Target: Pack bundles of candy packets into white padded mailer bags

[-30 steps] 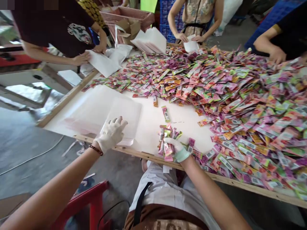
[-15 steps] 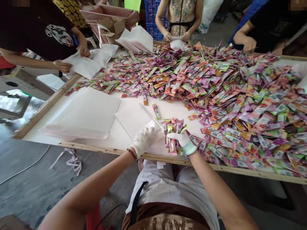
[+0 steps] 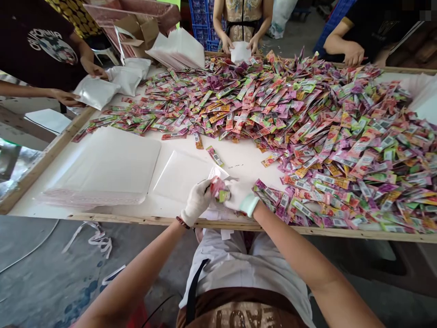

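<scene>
A translucent white plastic bag (image 3: 180,175) lies flat on the table in front of me, its mouth toward my right. My left hand (image 3: 198,199), in a white glove, is closed on the bag's opening edge. My right hand (image 3: 239,196), in a white glove with a pale green cuff, grips a bunch of small colourful sachets (image 3: 219,189) at that opening. The sachets are partly inside or behind the film; how far in, I cannot tell. Both hands are close together near the table's front edge, and the right fingertips are partly hidden.
A stack of flat white bags (image 3: 102,168) lies on the left. A large heap of sachets (image 3: 307,132) covers the middle and right, and a loose green sachet (image 3: 215,156) lies nearby. Three people work around the table; filled white bags (image 3: 97,89) lie at the left person's hands.
My right hand has carried the bunch of sachets left from the table to the bag's mouth. My left hand has closed on the bag's edge. The view has shifted slightly.
</scene>
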Motion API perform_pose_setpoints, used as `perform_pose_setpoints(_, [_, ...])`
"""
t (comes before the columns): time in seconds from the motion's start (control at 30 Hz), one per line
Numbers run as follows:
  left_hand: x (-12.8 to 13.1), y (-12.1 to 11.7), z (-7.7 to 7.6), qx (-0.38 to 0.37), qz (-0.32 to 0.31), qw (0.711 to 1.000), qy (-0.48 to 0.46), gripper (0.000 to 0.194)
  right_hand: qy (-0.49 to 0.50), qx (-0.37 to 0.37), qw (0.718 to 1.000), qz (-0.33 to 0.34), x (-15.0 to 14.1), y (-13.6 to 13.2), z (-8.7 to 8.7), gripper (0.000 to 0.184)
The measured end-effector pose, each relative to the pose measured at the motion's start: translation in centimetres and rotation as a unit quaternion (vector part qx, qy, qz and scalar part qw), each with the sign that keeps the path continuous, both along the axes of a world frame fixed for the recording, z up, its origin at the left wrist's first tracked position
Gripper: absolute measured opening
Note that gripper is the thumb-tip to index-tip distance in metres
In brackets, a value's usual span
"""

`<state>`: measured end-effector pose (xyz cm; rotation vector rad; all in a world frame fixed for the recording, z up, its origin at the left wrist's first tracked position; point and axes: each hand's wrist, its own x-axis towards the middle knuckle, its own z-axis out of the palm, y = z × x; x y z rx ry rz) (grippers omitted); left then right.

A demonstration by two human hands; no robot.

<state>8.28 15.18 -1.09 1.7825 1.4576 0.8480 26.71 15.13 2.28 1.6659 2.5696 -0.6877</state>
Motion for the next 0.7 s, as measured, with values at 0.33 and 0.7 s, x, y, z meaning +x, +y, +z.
perform_pose_setpoints(0.33, [3.2, 0.0, 2.6, 0.067, 0.069, 0.985, 0.144, 0.023, -0.115, -0.018, 0.993, 0.024, -3.2, 2.2, -0.5, 0.038])
perform_pose_setpoints(0.7, [1.9, 0.4, 2.7, 0.096, -0.022, 0.942, 0.320, 0.027, -0.057, 0.089, 0.994, 0.029, -1.0, 1.0, -1.5, 0.047])
